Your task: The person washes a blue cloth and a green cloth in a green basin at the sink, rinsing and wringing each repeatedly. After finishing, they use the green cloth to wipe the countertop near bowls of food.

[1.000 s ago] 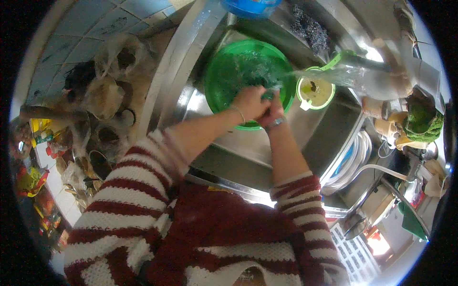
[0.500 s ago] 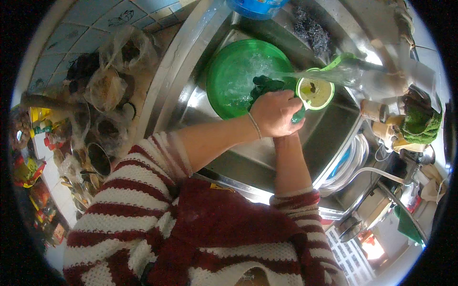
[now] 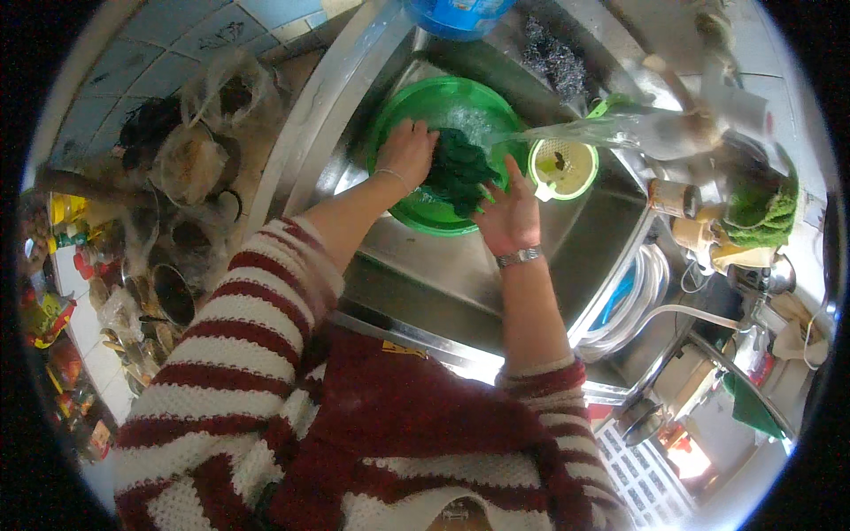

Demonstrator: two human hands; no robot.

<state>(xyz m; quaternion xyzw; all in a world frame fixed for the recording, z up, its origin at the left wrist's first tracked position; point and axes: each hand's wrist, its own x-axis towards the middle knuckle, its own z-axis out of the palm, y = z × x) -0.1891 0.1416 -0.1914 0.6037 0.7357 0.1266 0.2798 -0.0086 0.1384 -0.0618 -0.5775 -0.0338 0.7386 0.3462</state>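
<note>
A round green basin (image 3: pixel 400 118) with soapy water sits in a steel sink (image 3: pixel 567 257). Over it both my hands hold a clump of dark green wet leaves (image 3: pixel 460 168). My left hand (image 3: pixel 407 152) grips the clump from the left, inside the basin. My right hand (image 3: pixel 506 212) presses against it from the lower right, fingers pointing up, a metal bracelet on the wrist. Water runs from a tap (image 3: pixel 673 124) toward a small pale green strainer cup (image 3: pixel 563 166) just right of the basin.
Bags and bowls crowd the counter (image 3: pixel 177 177) to the left of the sink. A blue container (image 3: pixel 456 13) and a steel scourer (image 3: pixel 553 57) lie behind the basin. Plates (image 3: pixel 637 283), a green cloth (image 3: pixel 761 208) and jars stand to the right.
My hands, clasped together near the strainer cup half a second ago, have moved apart and back over the basin, now holding the leaf clump between them.
</note>
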